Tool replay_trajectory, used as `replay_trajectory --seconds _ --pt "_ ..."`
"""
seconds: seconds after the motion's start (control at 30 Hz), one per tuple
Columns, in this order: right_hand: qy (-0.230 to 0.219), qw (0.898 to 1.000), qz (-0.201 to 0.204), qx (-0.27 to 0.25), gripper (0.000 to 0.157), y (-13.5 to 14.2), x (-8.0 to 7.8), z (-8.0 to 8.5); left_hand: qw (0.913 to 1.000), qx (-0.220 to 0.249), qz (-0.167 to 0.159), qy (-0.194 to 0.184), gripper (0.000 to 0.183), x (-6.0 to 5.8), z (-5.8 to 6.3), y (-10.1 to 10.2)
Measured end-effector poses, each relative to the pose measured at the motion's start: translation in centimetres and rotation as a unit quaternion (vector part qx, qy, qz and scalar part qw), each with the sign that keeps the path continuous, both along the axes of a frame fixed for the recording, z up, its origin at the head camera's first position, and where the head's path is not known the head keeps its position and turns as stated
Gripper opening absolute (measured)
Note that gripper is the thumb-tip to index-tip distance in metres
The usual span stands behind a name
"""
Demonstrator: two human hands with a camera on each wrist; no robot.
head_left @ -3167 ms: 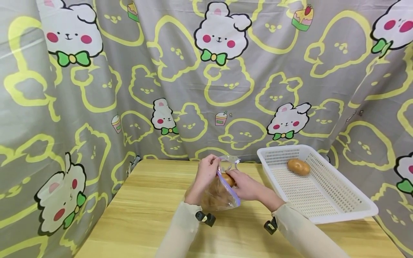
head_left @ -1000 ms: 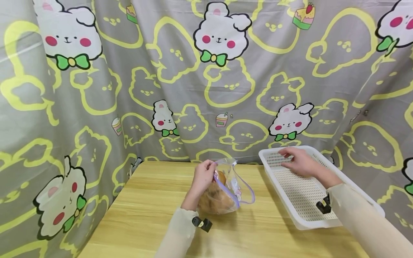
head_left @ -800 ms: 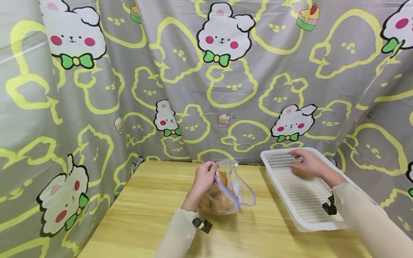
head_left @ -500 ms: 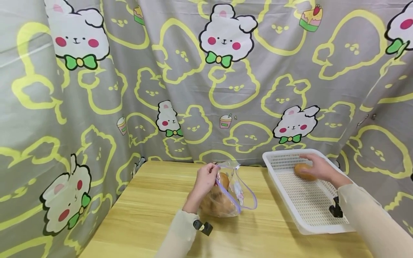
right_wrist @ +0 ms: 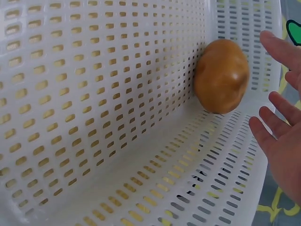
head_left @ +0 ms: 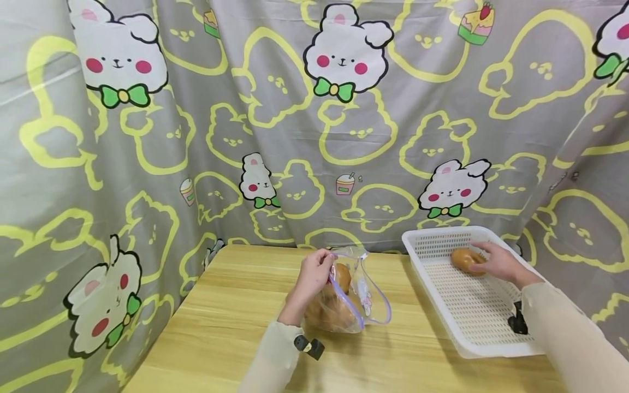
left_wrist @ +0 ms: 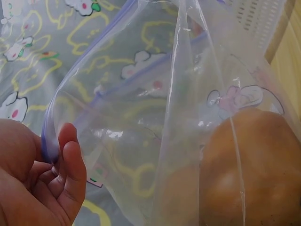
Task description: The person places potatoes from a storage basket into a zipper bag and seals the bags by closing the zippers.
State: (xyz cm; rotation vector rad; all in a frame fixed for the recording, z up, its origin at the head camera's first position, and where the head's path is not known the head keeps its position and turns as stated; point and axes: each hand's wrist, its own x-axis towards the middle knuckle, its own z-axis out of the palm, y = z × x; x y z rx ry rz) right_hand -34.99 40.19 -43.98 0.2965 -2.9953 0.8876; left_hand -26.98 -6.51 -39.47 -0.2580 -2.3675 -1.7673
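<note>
My left hand [head_left: 316,271] pinches the purple zip edge of a clear zip-lock bag [left_wrist: 131,117] and keeps its mouth apart. Inside the bag lie several smooth brown, potato-like things [left_wrist: 254,169], the top one close to the opening. The bag rests on the table. Over at the right, my right hand [head_left: 501,263] is inside a white plastic basket [head_left: 444,311], fingers spread and holding nothing. One more potato-like thing [right_wrist: 221,77] lies at the basket's far end, just left of the fingertips, with a gap showing in the right wrist view.
The wooden table [head_left: 221,327] carries the bag near its middle and the basket along its right side. A patterned grey curtain [head_left: 295,131] hangs behind the table and on both sides. Each wrist wears a small black camera mount [head_left: 309,346].
My right hand has gone from the bag mouth, where it held a brown thing, to the basket. Lately it has shifted right, uncovering the thing there. The left hand keeps its pinch.
</note>
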Motion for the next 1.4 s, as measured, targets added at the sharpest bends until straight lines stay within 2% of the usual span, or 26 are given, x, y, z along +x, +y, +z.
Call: replay_trajectory --seconds 0.1,0.27,0.47,0.67,0.87,1.03,1.4 --pt "0.004 1.0 0.007 -0.002 0.082 0.4 0.1 -0.4 1.0 -0.002 0.006 0.001 0.018 0.0 -0.1 0.1" --pt "0.013 1.0 0.011 0.0 0.08 1.3 0.5 -1.8 0.9999 -0.016 -0.001 0.002 0.018 0.2 -0.3 0.3" --pt "0.01 1.0 0.007 -0.012 0.082 1.5 0.5 -3.0 0.9999 -0.012 0.006 0.0 0.018 0.1 0.0 0.0" --pt "0.004 1.0 0.003 -0.019 0.081 1.2 0.0 -3.1 0.9999 -0.012 -0.003 -0.001 0.019 -0.1 0.2 -0.3" --pt "0.016 1.0 0.021 -0.013 0.078 0.8 -0.5 -2.9 0.9998 -0.019 0.008 0.004 0.018 -0.3 0.4 -0.4" --pt "0.021 0.999 0.033 -0.005 0.074 0.5 -0.8 -3.2 0.9998 -0.018 0.002 0.008 0.019 -0.3 0.3 -0.4" --pt "0.029 0.999 0.027 0.006 0.07 0.1 -1.6 -3.4 0.9998 -0.016 0.005 0.008 0.018 -0.3 0.1 -0.8"
